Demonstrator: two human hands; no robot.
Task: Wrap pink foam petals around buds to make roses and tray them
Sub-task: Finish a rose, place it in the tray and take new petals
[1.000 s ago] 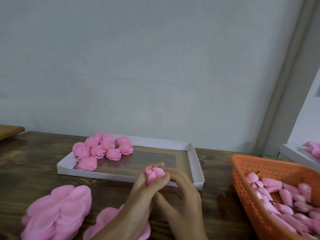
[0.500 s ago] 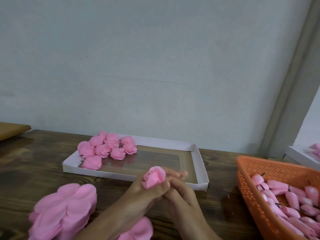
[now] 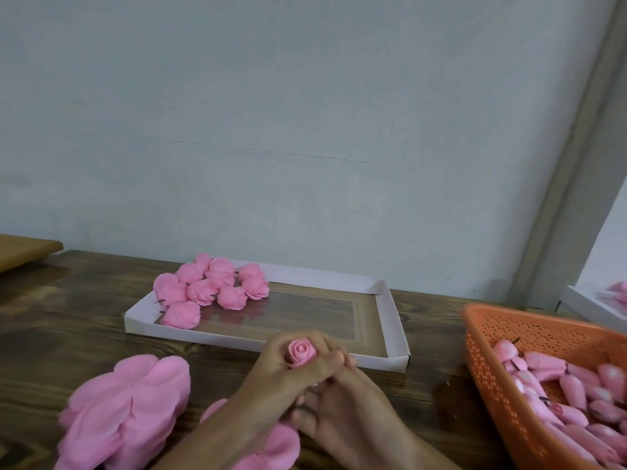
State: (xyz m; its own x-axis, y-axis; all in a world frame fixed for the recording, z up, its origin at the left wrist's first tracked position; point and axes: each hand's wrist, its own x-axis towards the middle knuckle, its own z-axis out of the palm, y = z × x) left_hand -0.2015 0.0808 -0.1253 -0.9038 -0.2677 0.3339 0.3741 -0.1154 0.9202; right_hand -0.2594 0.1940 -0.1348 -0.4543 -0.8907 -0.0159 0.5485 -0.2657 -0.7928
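A pink foam rose stands upright in my left hand, whose fingers are curled round its petals. My right hand is pressed against the left from the right and below, its fingers curled at the rose's base, where a dark stem end shows. Just beyond my hands lies a shallow white tray with several finished pink roses bunched in its far left corner. Loose pink foam petals are heaped at the near left.
An orange perforated basket full of pink buds stands at the right. A second white tray with pink pieces shows at the far right edge. A tan board lies at the far left. The dark wooden table meets a grey wall.
The rose has turned in my hands so that its spiral centre faces up, and my left fingers have closed further round it. The view has shifted slightly to the left.
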